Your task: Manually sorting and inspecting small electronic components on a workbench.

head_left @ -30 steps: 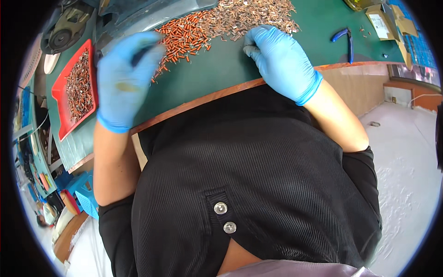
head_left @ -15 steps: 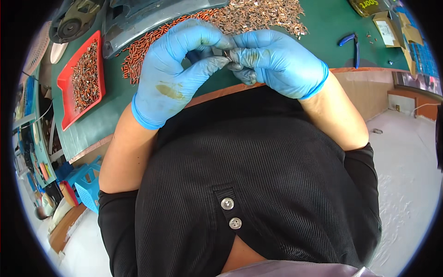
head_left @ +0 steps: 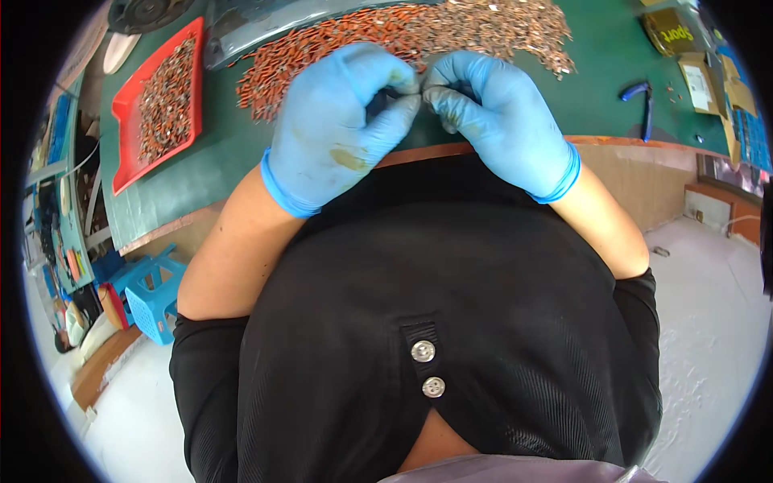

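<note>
Blue-gloved, my left hand [head_left: 342,129] and right hand [head_left: 499,121] meet fingertip to fingertip, pinching a small metal part [head_left: 419,91] between them above the green surface [head_left: 201,173], just before the pile of parts [head_left: 403,32], red tray [head_left: 129,121] aside.

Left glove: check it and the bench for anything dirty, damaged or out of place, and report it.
The left hand wears a blue glove with a brownish smear on its back; the right hand shows darkened fingertips. No tear shows. The small copper-coloured parts lie in a loose heap on the green mat, while others sit in the red tray.
</note>
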Demonstrator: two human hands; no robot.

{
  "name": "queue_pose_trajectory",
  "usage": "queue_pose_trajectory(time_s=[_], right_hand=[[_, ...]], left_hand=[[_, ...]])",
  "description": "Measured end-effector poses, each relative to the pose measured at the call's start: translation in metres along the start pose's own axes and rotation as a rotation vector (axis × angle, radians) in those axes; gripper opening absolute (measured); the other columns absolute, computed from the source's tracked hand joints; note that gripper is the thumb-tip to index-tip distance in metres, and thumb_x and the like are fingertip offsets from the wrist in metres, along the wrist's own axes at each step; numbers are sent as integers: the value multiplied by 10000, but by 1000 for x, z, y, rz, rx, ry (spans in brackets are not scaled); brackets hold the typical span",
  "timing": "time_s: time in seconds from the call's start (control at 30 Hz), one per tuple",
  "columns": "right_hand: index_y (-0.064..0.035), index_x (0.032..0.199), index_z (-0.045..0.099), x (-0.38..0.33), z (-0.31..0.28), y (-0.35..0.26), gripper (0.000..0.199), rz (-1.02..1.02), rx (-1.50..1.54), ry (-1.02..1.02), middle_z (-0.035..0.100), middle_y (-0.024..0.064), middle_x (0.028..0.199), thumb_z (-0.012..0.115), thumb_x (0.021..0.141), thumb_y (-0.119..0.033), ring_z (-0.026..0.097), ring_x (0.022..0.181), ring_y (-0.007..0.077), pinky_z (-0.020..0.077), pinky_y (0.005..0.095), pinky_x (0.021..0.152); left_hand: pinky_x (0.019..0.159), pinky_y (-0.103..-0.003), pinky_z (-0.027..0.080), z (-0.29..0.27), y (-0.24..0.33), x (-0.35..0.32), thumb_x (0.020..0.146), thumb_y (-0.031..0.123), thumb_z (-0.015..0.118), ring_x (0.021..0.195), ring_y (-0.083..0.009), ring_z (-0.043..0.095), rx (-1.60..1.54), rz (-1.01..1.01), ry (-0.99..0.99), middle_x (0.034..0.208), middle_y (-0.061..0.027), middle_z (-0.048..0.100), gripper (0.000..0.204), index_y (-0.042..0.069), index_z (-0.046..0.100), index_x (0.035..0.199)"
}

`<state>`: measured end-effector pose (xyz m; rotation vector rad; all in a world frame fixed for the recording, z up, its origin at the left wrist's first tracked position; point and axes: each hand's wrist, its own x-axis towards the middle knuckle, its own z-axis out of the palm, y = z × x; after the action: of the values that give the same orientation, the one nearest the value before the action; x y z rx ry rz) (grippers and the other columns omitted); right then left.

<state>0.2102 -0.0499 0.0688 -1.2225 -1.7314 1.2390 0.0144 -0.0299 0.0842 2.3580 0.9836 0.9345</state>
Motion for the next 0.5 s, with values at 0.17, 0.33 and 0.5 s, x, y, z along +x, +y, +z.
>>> queue_pose_trajectory(time_s=[0.17,0.33,0.5], right_hand=[[-15,838,596,8,26,8,44,-417,-390,94,537,81,706,632,815,-25,515,609,158,447,277,600],[-32,806,590,15,35,18,75,-451,-337,161,525,57,689,661,788,-13,493,574,151,436,274,556],[-37,793,576,15,33,22,86,-459,-355,158,495,44,682,658,784,-10,473,560,138,425,269,547]], left_hand=[[617,-323,486,-46,-34,-24,749,76,639,663,-261,607,108,-213,-12,745,-107,608,74,38,620,810],[637,-320,485,-77,-47,-43,745,49,664,682,-259,610,162,-455,-37,740,-117,615,86,29,658,829],[631,-338,480,-68,-39,-47,697,7,696,686,-272,601,298,-274,-211,753,-123,600,131,19,635,813]])
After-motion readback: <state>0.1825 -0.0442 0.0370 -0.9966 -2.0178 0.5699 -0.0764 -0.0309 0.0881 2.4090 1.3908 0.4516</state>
